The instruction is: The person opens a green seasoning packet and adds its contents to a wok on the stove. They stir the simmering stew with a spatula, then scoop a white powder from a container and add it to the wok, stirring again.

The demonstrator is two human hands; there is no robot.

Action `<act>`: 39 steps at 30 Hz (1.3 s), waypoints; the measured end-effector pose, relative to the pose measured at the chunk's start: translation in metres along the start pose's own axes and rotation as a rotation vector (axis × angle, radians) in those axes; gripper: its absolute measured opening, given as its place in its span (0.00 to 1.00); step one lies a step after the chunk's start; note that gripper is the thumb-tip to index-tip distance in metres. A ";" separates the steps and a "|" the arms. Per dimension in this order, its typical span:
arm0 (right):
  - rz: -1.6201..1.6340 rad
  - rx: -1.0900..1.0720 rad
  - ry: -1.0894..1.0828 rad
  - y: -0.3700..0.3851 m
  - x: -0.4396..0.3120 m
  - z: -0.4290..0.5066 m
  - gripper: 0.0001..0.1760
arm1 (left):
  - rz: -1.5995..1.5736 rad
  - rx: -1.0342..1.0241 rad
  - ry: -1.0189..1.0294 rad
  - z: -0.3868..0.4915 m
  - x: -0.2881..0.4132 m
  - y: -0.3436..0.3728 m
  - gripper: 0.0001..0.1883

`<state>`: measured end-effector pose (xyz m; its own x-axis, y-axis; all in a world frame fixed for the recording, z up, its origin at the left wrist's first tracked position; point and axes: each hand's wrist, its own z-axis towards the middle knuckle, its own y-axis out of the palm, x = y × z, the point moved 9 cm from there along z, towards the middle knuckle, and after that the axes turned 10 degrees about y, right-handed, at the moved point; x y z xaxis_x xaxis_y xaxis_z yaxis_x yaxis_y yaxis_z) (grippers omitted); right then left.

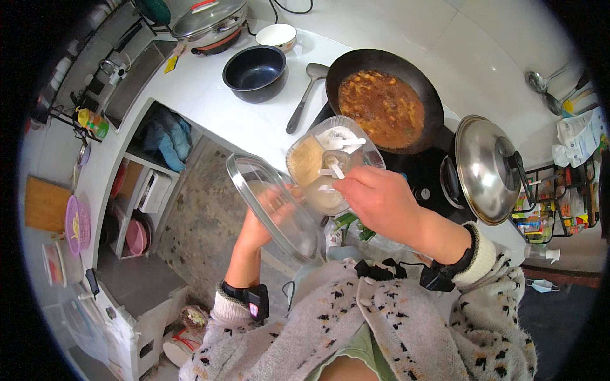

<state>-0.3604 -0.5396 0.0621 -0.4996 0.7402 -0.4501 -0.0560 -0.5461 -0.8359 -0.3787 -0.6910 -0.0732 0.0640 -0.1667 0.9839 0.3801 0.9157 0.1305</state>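
My left hand (274, 207) is closed around the near side of a clear divided seasoning box (367, 155), seen partly through its raised transparent lid (248, 190). White and tan powders lie in separate compartments, with small white spoons (348, 142) in them. The fingertips of my right hand (376, 197) pinch a small white spoon (337, 170) over the box's middle. Just beyond the box, a black wok (431, 100) holds a reddish-brown stew (381, 107) on a black cooktop (424, 178).
A spatula (305, 97), dark pot (255, 88) and white bowl (281, 44) stand left of the wok. A domed steel lid (486, 166) leans at right beside a bottle rack (553, 205). Green leaves (347, 220) show below the box. A sink (138, 76) is at upper left.
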 end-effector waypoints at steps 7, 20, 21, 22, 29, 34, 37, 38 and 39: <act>-0.140 0.079 -0.183 0.004 -0.021 0.005 0.07 | 0.046 0.047 0.056 0.000 0.005 -0.005 0.15; -0.103 -0.348 -0.257 0.034 -0.024 0.012 0.03 | 0.090 0.041 0.096 -0.007 0.006 -0.016 0.16; -0.105 -0.343 -0.243 0.032 -0.023 0.013 0.03 | 0.113 0.044 0.099 -0.008 0.006 -0.017 0.16; -0.109 -0.341 -0.232 0.029 -0.020 0.013 0.03 | 0.115 0.048 0.090 -0.009 0.006 -0.016 0.16; -0.183 -0.109 -0.301 0.020 -0.031 0.014 0.04 | 0.112 0.069 0.099 -0.009 0.011 -0.014 0.15; -0.160 -0.237 -0.257 0.027 -0.024 0.013 0.05 | 0.177 0.072 0.118 -0.007 0.017 -0.015 0.16; -0.126 -0.161 -0.235 0.020 -0.022 0.015 0.04 | 0.199 0.056 0.136 -0.005 0.021 -0.013 0.16; -0.121 -0.112 -0.230 0.018 -0.022 0.016 0.04 | 0.169 0.060 0.146 -0.005 0.023 -0.012 0.16; -0.114 -0.114 -0.238 0.020 -0.024 0.016 0.04 | 0.125 0.070 0.155 -0.005 0.024 -0.012 0.16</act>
<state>-0.3639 -0.5746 0.0610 -0.6855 0.6738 -0.2757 -0.0331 -0.4071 -0.9128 -0.3770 -0.7077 -0.0518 0.2499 -0.0992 0.9632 0.2955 0.9551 0.0217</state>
